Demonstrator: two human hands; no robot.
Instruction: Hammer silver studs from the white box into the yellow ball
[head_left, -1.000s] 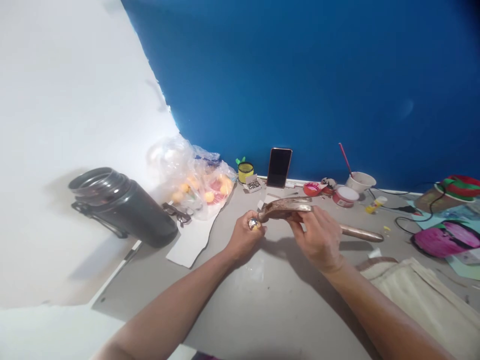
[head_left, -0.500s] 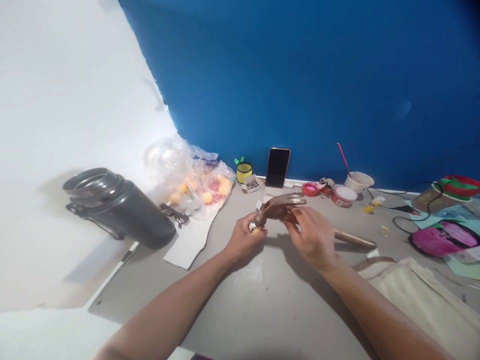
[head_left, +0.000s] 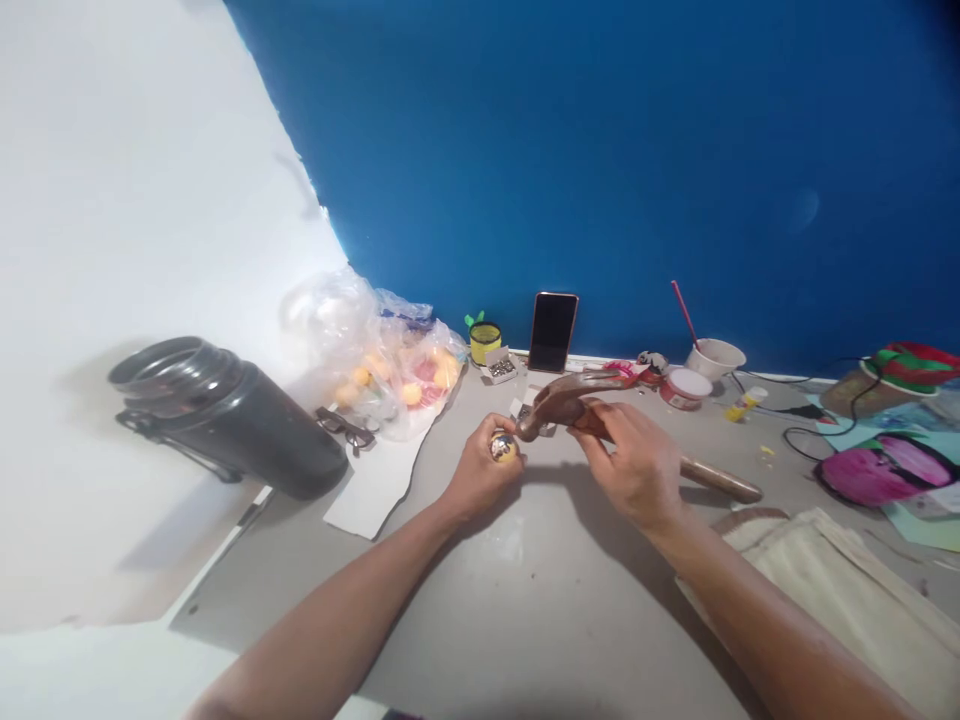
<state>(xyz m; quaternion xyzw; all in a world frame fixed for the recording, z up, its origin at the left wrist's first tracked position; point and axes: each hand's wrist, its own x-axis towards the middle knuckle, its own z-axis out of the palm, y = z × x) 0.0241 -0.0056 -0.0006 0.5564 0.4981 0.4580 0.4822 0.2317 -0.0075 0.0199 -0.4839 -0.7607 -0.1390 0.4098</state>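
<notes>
In my left hand point(head_left: 484, 465) is a small yellow ball point(head_left: 503, 448), its visible face partly covered with shiny silver metal bits that look like tacks. The fingers wrap round it, so its far side is hidden. My right hand point(head_left: 630, 455) grips a claw hammer point(head_left: 562, 400) close behind the head, and the wooden handle sticks out to the right below the hand. The hammer's striking face is just to the right of the ball. Whether the two touch, I cannot tell. Behind the hands stands a small open box point(head_left: 501, 368) of silver tacks.
A dark flask point(head_left: 247, 420) stands at left beside glasses point(head_left: 345, 428) and a clear bag of orange balls point(head_left: 382, 370). A phone point(head_left: 553, 332) leans on the blue wall. At right are a cup point(head_left: 716, 358), a jar point(head_left: 685, 390), a pink pouch point(head_left: 877, 470) and beige cloth point(head_left: 832, 580).
The hammer head has shifted off the ball to its right. My left hand has turned a little, so more of the ball's silver-studded face shows.
</notes>
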